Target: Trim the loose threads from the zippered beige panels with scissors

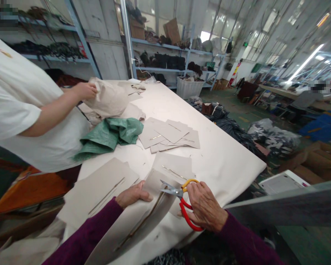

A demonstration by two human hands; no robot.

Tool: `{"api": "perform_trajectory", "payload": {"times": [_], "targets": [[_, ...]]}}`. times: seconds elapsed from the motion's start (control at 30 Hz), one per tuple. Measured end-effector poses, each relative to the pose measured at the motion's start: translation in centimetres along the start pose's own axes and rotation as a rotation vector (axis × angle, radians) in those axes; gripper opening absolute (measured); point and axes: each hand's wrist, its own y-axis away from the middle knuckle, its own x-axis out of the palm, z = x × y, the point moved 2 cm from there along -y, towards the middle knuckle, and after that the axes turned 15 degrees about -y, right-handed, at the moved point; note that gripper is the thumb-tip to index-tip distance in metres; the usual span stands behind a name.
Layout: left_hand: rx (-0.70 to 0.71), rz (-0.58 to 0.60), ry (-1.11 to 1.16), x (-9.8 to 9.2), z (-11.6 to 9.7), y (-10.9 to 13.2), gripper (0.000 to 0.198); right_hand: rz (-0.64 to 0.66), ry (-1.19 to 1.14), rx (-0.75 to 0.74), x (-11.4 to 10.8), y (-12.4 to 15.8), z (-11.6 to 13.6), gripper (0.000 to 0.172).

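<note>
My right hand is closed round a pair of scissors with one yellow and one red handle loop. Their blades are parted at the upper end of a zipper set in a beige fabric panel. Thumb on top, my left hand grips that panel by its edge, left of the blades, and the panel curves down toward me. Beyond it lies another beige piece with a zipper. Left of my left hand, a flat stack of beige panels shows a long zippered slit.
A co-worker's hand holds beige cloth across the white table. Green fabric and a pile of zippered panels lie mid-table. Shelves stand behind; bundles and cardboard boxes sit at right.
</note>
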Motion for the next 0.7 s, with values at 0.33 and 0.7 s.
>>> {"api": "perform_trajectory", "payload": {"times": [0.33, 0.7], "targets": [[0.090, 0.021, -0.041, 0.2, 0.9, -1.1, 0.034, 0.034, 0.073, 0.029, 0.5, 0.5, -0.5, 0.048], [0.068, 0.033, -0.079, 0.4, 0.1, -0.6, 0.032, 0.006, 0.117, -0.011, 0.5, 1.0, -0.8, 0.054]]}}
